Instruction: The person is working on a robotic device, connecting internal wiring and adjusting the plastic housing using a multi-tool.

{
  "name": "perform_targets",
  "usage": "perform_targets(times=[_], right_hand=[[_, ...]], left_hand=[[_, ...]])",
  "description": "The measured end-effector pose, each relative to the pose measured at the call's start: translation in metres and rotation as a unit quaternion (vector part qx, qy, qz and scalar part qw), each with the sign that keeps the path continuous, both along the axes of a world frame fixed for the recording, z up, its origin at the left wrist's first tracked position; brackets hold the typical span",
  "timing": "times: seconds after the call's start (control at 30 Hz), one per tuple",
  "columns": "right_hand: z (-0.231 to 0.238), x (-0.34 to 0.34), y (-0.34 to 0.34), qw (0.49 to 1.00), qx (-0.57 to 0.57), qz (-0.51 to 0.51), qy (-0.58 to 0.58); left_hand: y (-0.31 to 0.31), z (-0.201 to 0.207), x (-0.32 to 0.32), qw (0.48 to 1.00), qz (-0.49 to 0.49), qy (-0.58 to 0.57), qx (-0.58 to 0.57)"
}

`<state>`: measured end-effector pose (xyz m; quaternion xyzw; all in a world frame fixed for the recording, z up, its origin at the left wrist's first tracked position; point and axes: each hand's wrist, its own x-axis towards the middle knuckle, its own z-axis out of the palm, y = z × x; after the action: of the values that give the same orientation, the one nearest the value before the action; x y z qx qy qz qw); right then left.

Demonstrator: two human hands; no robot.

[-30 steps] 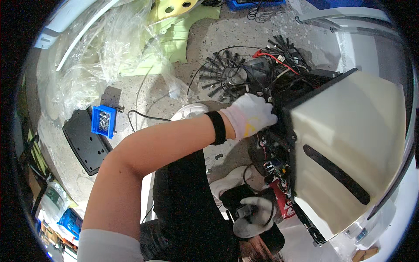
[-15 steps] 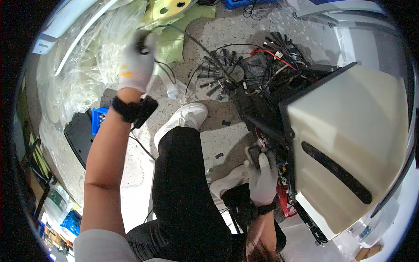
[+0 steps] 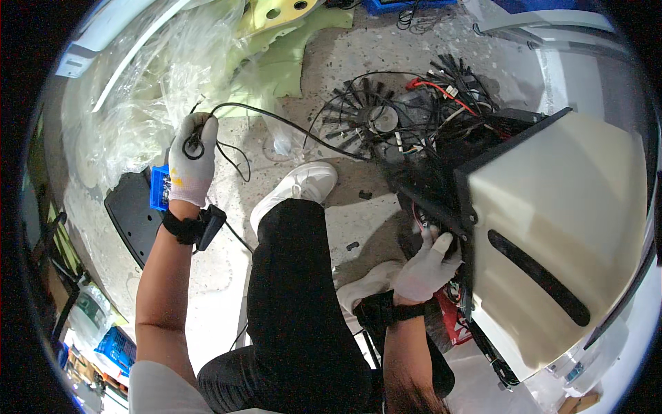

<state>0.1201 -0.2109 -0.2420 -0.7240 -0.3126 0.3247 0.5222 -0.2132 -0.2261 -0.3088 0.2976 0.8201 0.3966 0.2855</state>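
L hand (image 3: 191,165) lowered w/ cable (image 3: 276,124), R hand (image 3: 425,265) at housing (image 3: 552,234)

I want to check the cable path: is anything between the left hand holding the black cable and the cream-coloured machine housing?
Yes. From the left hand the thin black cable passes a black finned fan wheel before the cream-coloured machine housing.

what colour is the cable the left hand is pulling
Black; the cable in the gloved left hand shows best in the head view.
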Motion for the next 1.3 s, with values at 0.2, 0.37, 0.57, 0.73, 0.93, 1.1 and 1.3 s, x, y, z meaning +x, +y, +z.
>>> perform_targets(times=[0.2, 0.37, 0.57, 0.73, 0.93, 1.1, 1.3], right_hand=[[-0.006, 0.011, 0.008, 0.999, -0.025, 0.027, -0.019], [-0.002, 0.022, 0.006, 0.967, -0.179, 0.093, -0.155], [0.004, 0.014, -0.01, 0.992, -0.049, 0.094, -0.074], [0.008, 0.025, 0.01, 0.981, -0.108, 0.157, 0.033], [0.012, 0.036, 0.002, 0.968, -0.093, 0.156, 0.176], [0.023, 0.048, -0.017, 0.944, -0.061, 0.218, 0.239], [0.057, 0.036, -0.019, 0.933, -0.18, 0.312, -0.018]], left_hand=[[-0.009, 0.0, 0.005, 0.998, -0.042, 0.042, 0.025], [-0.016, 0.012, -0.014, 0.956, 0.182, -0.205, 0.106], [-0.016, 0.055, -0.007, 0.921, 0.268, -0.214, 0.185], [-0.004, 0.091, 0.005, 0.943, 0.188, -0.244, 0.128], [-0.021, 0.144, 0.009, 0.941, 0.207, -0.168, 0.209], [-0.039, 0.212, -0.014, 0.833, 0.333, -0.255, 0.36], [-0.069, 0.308, 0.013, 0.945, -0.154, 0.041, 0.286]])
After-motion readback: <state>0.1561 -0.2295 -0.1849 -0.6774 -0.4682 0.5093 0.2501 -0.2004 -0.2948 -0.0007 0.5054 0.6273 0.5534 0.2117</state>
